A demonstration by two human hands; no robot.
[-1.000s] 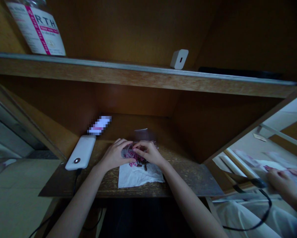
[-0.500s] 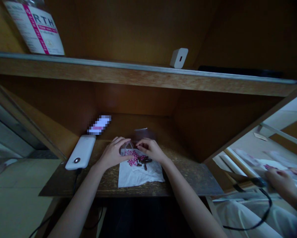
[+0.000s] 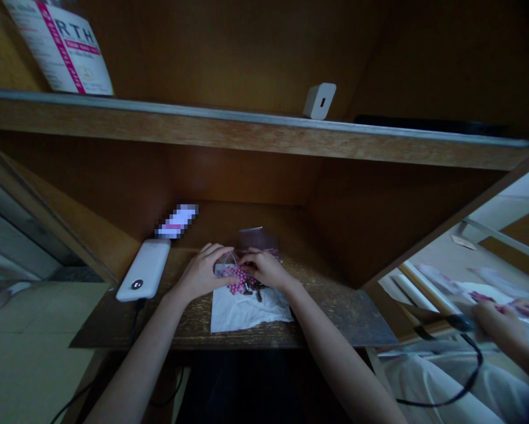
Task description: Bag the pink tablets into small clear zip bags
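A white sheet [image 3: 242,311] lies on the dark wooden desk [image 3: 335,318], with a heap of small pink beads [image 3: 235,281] and a few dark small parts [image 3: 253,290] at its far edge. My left hand [image 3: 202,272] rests curled at the left of the heap, fingers bent around a small clear bag [image 3: 225,261]. My right hand [image 3: 264,268] is pinched together over the beads, fingertips meeting those of the left hand. What the pinch holds is too small to make out.
A white power bank [image 3: 144,270] with a cable lies at the left, a blurred phone [image 3: 177,221] behind it. More clear bags [image 3: 258,238] lie behind my hands. The shelf above carries a white jar [image 3: 61,50] and a white cube [image 3: 319,100]. Another person's hand [image 3: 498,321] works at the right.
My right hand has shifted slightly left, back over the beads, after drawing away half a second ago. The left hand has barely moved.
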